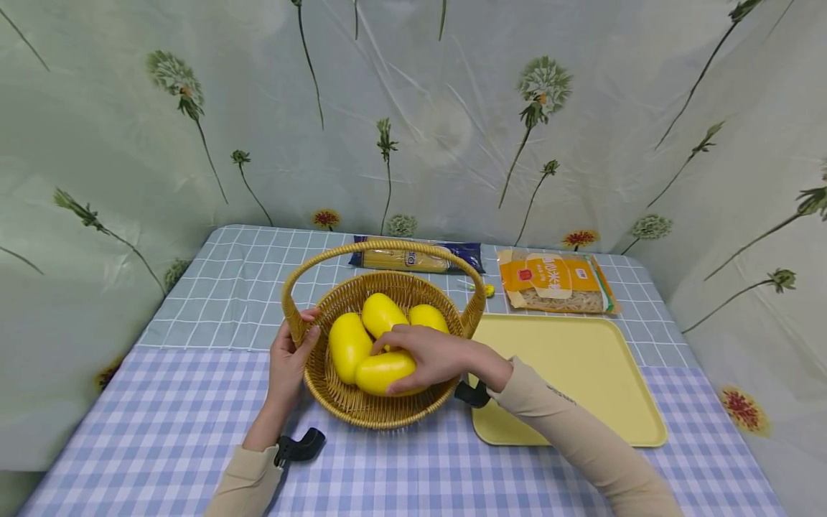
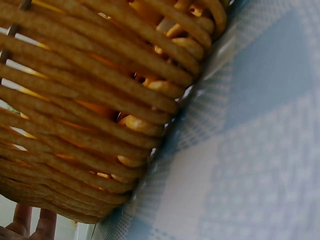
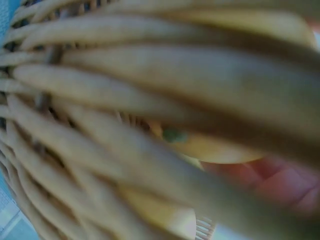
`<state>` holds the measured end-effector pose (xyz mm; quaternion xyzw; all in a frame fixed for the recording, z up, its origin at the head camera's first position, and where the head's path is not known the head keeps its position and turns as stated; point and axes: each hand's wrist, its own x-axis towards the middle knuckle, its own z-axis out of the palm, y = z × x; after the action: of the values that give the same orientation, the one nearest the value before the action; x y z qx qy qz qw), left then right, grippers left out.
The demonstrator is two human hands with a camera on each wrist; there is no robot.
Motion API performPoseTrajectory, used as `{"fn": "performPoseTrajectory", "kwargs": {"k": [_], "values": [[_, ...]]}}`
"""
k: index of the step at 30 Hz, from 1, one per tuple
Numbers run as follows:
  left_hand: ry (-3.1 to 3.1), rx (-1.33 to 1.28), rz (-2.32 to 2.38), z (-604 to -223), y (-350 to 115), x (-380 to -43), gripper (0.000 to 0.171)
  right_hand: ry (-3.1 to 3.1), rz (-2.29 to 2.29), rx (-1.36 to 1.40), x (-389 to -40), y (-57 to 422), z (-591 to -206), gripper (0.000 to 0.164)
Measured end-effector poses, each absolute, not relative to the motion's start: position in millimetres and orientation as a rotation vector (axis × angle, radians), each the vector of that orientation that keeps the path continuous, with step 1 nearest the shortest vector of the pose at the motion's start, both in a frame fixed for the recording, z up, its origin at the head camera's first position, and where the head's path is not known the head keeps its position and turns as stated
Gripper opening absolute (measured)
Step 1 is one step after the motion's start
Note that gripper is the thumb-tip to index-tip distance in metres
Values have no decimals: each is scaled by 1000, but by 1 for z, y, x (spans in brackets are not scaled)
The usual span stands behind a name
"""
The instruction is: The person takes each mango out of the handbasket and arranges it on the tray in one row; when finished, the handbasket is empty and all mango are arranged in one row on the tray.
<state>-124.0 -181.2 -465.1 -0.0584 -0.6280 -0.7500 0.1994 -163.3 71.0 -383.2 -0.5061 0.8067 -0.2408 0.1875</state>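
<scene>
A round wicker basket (image 1: pixel 371 420) with a tall arched handle stands on the checked cloth, holding several smooth yellow mangoes (image 1: pixel 347 345). At its left side, my left hand (image 1: pixel 287 359) grips the rim by the handle's base; in the left wrist view two fingers (image 2: pixel 45 225) show beyond the weave. My right hand (image 1: pixel 433 355) reaches over the right rim and holds the front mango (image 1: pixel 382 372), thumb on the near side. Through the blurred wicker in the right wrist view, a mango with a green spot (image 3: pixel 215 147) lies against the fingers (image 3: pixel 285 182).
Right of the basket lies a flat yellow tray (image 1: pixel 575 380), partly under the right forearm. Behind are a blue-ended pack of spaghetti (image 1: pixel 400 258), an orange noodle packet (image 1: pixel 558 283) and a small yellow object (image 1: pixel 489 290). A floral curtain (image 1: pixel 439 143) hangs behind.
</scene>
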Motion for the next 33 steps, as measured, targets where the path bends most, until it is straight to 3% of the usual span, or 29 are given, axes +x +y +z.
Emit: {"fn": "performPoseTrajectory", "kwargs": {"k": [33], "values": [[-1756,-176,-2096,-466,-182,-124,18,2468,-1237,-1155,-150,93,-371,58]]}}
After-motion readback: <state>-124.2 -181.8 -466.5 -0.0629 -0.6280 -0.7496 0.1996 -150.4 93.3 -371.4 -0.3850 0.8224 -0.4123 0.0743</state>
